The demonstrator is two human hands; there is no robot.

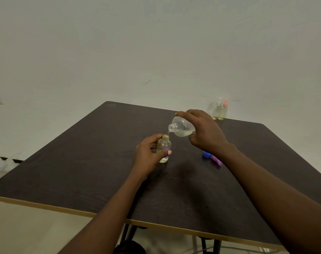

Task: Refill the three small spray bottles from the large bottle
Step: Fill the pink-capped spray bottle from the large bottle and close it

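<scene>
My left hand grips a small clear bottle with a purple label, standing upright and uncapped on the dark table. My right hand holds the large clear bottle tilted, its open neck just above the small bottle's mouth, with a thin stream running down. Some liquid lies in the large bottle's lower side. Two other small spray bottles, one with a white top and one with a pink top, stand capped at the table's far edge.
A blue cap and a purple sprayer top lie on the table under my right wrist. The wall rises directly behind the table. Pale rounded objects sit on the floor at the left.
</scene>
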